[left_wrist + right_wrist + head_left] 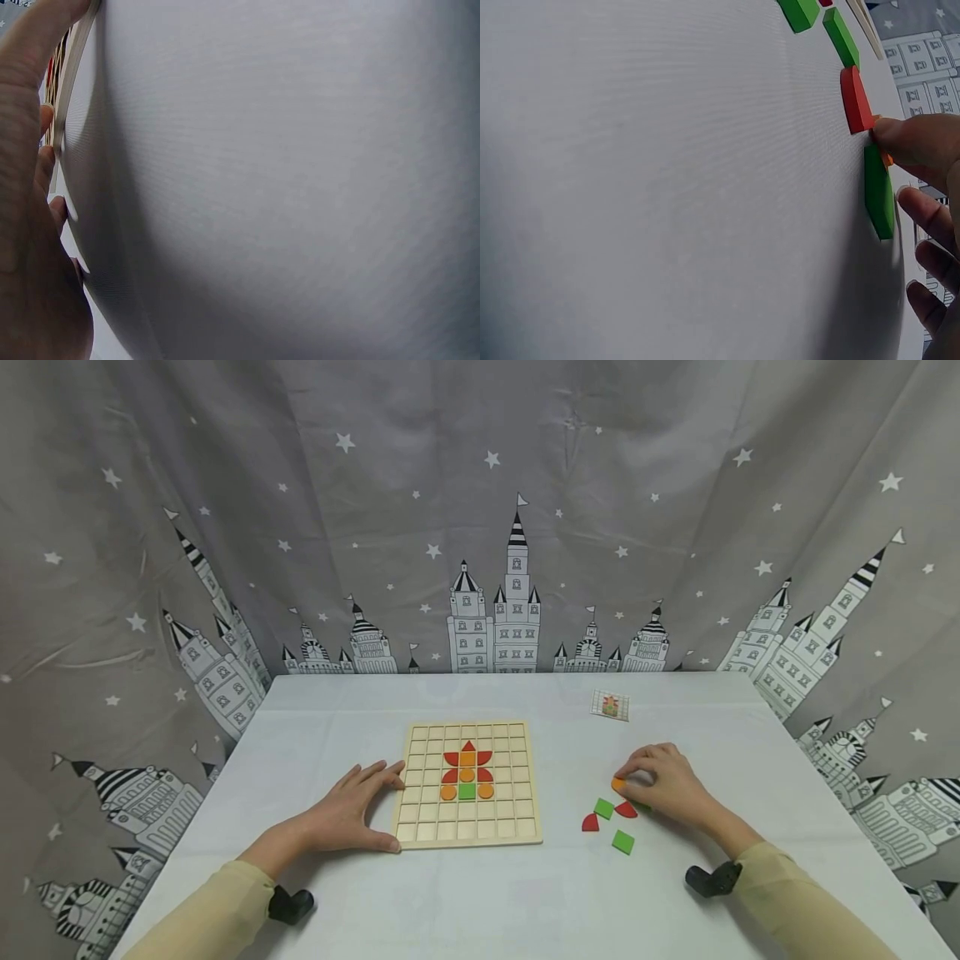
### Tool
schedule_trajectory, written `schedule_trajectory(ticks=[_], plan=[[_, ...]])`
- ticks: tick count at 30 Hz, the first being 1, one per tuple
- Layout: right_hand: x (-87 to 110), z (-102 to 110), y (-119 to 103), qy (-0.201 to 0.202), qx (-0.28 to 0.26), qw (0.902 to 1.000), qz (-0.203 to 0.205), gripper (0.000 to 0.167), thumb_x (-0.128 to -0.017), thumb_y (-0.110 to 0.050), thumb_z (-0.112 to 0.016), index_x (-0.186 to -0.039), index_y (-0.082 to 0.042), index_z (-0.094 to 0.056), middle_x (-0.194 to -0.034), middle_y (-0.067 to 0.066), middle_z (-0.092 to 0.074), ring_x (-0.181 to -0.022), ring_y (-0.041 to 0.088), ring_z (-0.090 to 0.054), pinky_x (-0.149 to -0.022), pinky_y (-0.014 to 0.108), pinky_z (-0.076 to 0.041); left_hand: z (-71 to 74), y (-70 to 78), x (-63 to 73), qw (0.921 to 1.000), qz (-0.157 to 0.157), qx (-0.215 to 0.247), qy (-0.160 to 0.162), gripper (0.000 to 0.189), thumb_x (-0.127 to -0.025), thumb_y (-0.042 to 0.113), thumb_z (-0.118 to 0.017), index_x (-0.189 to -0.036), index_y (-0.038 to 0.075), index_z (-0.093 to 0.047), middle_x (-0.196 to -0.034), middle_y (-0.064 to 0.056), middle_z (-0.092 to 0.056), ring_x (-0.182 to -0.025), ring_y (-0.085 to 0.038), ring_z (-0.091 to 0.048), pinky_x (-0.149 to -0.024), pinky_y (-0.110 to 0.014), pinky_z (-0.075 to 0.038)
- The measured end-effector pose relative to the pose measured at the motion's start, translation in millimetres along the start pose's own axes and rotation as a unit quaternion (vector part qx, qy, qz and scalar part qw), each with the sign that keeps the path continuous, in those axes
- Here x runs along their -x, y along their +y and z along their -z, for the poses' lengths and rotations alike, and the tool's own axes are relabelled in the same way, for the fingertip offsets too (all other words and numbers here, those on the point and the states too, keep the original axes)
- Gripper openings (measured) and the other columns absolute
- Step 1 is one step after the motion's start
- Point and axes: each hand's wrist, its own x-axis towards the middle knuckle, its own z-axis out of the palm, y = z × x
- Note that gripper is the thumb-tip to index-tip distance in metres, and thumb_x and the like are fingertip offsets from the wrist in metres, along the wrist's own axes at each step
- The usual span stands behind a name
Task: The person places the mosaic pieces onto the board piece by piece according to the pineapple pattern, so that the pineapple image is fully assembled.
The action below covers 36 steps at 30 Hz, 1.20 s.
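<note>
My left hand (352, 810) rests with spread fingers and thumb at the left edge of a wooden grid board (505, 811). On the board, red pieces (484, 757), orange pieces (486, 791) and a green square tile (467, 791) form a figure. Right of the board, my right hand (670, 787) pinches a small orange piece (618, 784) between thumb and index finger, low over the table. A red quarter-round piece (855, 101) and a green piece (879, 196) lie close beside its fingertips. In the head view the hand mostly hides that green piece.
Nearer the board lie two green squares (622, 842) and another red quarter-round (591, 822). A small pattern card (611, 705) sits farther back on the white table (480, 902). Behind the table hangs a grey curtain (480, 427) printed with castles and stars.
</note>
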Motion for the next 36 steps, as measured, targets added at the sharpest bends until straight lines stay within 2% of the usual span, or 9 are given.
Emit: schedule_trajectory(ticks=[9, 15, 20, 29, 36], plan=[[-7.9, -4.6, 6.6, -0.011, -0.033, 0.9993, -0.016, 0.025, -0.087, -0.036, -0.082, -0.11, -0.027, -0.079, -0.116, 0.005, -0.064, -0.119, 0.036, -0.045, -0.099, 0.061, -0.039, -0.2, 0.2, -0.2, 1.0, 0.004, 0.001, -0.004, 0.089, -0.066, 0.08, -0.077, -0.131, 0.027, -0.051, -0.166, -0.003, -0.031, -0.153, -0.038, -0.02, -0.124, -0.061, -0.006], [-7.4, -5.5, 8.7, -0.018, -0.05, 0.9978, -0.041, 0.027, -0.086, -0.037, -0.083, -0.11, -0.026, -0.08, -0.118, 0.005, -0.062, -0.117, 0.034, -0.043, -0.096, 0.058, -0.04, 0.4, 0.7, -0.2, 1.0, 0.003, 0.001, -0.003, 0.088, -0.066, 0.079, -0.078, -0.131, 0.027, -0.05, -0.166, -0.003, -0.031, -0.153, -0.038, -0.02, -0.124, -0.061, -0.006], [-7.4, -4.4, 8.0, -0.022, -0.057, 0.9971, -0.046, 0.026, -0.086, -0.037, -0.083, -0.109, -0.026, -0.08, -0.117, 0.005, -0.061, -0.117, 0.034, -0.043, -0.095, 0.058, -0.04, -0.1, 0.2, -0.1, 1.0, 0.005, 0.0, -0.003, 0.088, -0.066, 0.08, -0.077, -0.131, 0.027, -0.051, -0.166, -0.003, -0.031, -0.153, -0.038, -0.02, -0.124, -0.061, -0.006], [-7.9, -7.2, 10.1, -0.015, -0.06, 0.9972, -0.041, 0.023, -0.085, -0.035, -0.084, -0.105, -0.025, -0.079, -0.117, 0.004, -0.062, -0.118, 0.034, -0.044, -0.098, 0.06, -0.04, -0.2, 0.4, 0.5, 1.0, 0.001, 0.002, -0.001, 0.089, -0.065, 0.08, -0.078, -0.132, 0.026, -0.051, -0.166, -0.003, -0.031, -0.153, -0.038, -0.021, -0.124, -0.061, -0.006], [-8.1, -8.5, 7.7, 0.01, -0.043, 0.999, -0.006, 0.014, -0.084, -0.028, -0.085, -0.096, -0.024, -0.079, -0.114, 0.003, -0.061, -0.118, 0.033, -0.043, -0.101, 0.059, -0.04, 1.7, 1.4, 1.2, 1.0, 0.002, 0.003, -0.002, 0.089, -0.066, 0.078, -0.079, -0.132, 0.026, -0.051, -0.166, -0.003, -0.03, -0.153, -0.038, -0.02, -0.124, -0.061, -0.006]])
